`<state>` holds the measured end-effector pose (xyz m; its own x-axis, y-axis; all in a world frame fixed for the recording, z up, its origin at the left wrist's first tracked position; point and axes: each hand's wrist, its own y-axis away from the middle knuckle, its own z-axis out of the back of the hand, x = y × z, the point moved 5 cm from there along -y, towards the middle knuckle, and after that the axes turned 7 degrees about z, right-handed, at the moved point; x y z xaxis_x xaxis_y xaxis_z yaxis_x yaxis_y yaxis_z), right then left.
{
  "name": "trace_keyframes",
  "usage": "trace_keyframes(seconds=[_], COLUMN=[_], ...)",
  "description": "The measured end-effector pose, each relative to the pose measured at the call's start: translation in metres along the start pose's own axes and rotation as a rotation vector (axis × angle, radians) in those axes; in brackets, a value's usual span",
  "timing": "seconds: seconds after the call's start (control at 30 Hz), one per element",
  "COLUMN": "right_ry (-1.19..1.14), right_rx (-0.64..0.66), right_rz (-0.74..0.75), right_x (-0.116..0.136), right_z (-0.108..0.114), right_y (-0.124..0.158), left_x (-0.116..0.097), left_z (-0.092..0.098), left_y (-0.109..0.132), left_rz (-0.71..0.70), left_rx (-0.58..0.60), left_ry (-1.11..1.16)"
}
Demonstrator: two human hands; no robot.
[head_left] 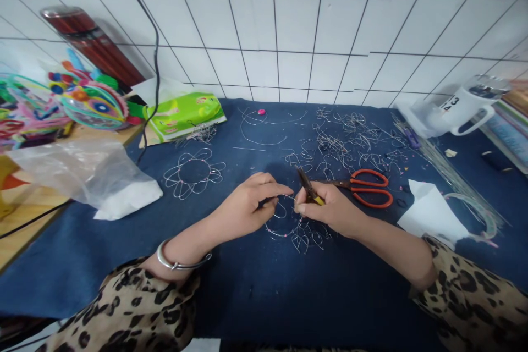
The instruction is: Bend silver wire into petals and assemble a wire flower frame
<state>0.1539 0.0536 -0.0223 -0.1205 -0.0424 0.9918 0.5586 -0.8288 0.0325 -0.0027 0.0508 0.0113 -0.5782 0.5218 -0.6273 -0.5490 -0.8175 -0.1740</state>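
Observation:
A thin wire ring (pixel 285 235) with small pink joins and wire petal loops hangs between my hands, just above the blue cloth. My left hand (pixel 249 203) is closed on the wire, its index finger stretched toward the other hand. In my right hand (pixel 336 210) are pliers (pixel 306 181) with dark jaws and a yellow handle, jaws pointing up and away. The right thumb and fingertips meet at the wire; exactly how they grip it is partly hidden. Red-handled scissors (pixel 372 190) lie just beyond the right hand. A finished-looking wire flower (pixel 193 170) lies flat to the left.
Loose wire shapes (pixel 334 140) are scattered at the back. Straight wires (pixel 451 176) run along the right, near white paper (pixel 429 212) and a white mug (pixel 470 104). On the left are a plastic bag (pixel 91 176), a green tissue pack (pixel 185 115) and a black cable (pixel 156 66).

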Motion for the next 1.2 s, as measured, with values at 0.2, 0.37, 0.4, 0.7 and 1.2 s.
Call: trace_keyframes(seconds=[0.2,0.37,0.4,0.7,1.2], right_ry=[0.019,0.033,0.039,0.047,-0.087], right_rx=[0.0,0.013,0.014,0.018,-0.032], right_rz=[0.018,0.015,0.016,0.012,0.029], right_x=[0.0008,0.0022,0.0026,0.0032,0.0011], right_z=[-0.0002,-0.0008,-0.0008,-0.0002,0.0001], right_y=[0.0006,0.0006,0.0005,0.0002,0.0007], left_x=[0.0026,0.0035,0.0029,-0.0003,-0.0018], left_z=[-0.0016,-0.003,-0.0028,-0.0006,0.0039], left_y=[-0.0003,0.0011,0.0011,0.0011,0.0018], left_rz=[0.019,-0.003,-0.013,-0.032,-0.027], left_rx=[-0.033,-0.069,-0.078,-0.118,-0.199], left_ry=[0.006,-0.022,-0.031,-0.066,-0.071])
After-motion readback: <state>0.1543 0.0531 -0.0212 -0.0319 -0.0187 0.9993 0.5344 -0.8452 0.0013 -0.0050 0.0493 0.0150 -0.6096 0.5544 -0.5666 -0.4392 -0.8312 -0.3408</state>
